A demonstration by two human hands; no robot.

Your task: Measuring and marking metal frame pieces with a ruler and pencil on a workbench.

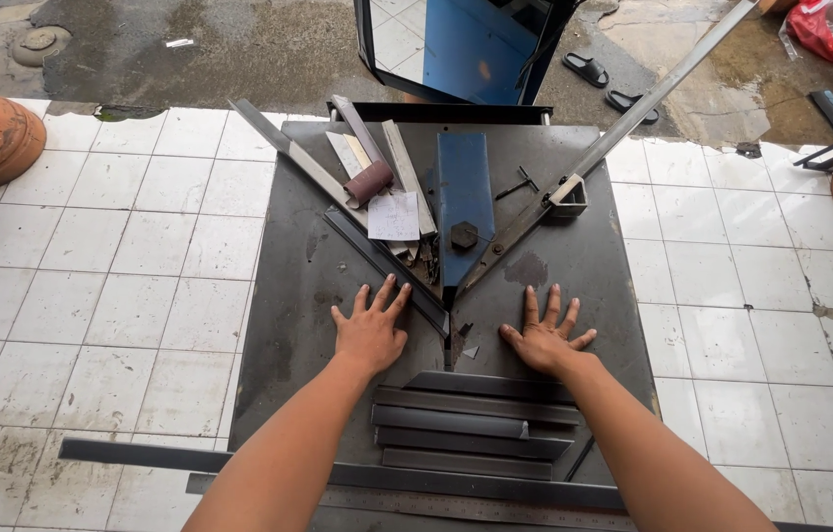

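- Cut steel bars [476,424]: lying stacked at the tabletop [288,296] near edge, between both forearms.
- Left hand [370,330]: pressing flat on the tabletop, grip open, fingers spread, holding nothing.
- Right hand [544,335]: lying likewise, open and empty.
- Blue plate [464,192]: sitting toward the far edge, between angled bars.

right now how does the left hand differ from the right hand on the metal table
The left hand lies beside the dark angled bar, its fingertips almost at it; the right hand lies on bare plate below the long lever arm. The left hand's fingers slant right; the right hand's point more straight up, thumb splayed wide. Both lie flat, palms down, holding nothing, just above the stacked metal strips.
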